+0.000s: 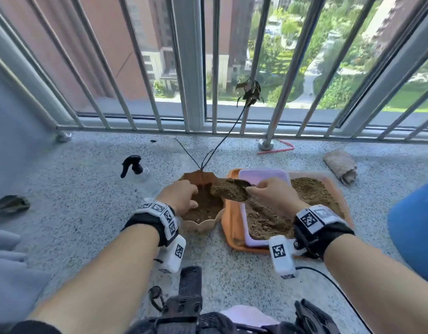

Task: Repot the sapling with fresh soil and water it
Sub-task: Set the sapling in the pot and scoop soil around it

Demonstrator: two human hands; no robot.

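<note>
Location: a high-rise residential balcony. A metal railing (208,68) spans the upper frame; apartment blocks (160,32) and landscaped grounds (292,56) lie far below it. The floor (87,189) is speckled terrazzo across the lower frame.

Daylight falls on a speckled grey stone floor (87,194) behind a metal railing (145,68), with brick-red tower blocks (107,32) and green trees (338,88) beyond.

sapling (222,138): thin, wilted, upright | pot (201,224): scalloped, soil-filled | scoop (229,192): soil-heaped
</note>
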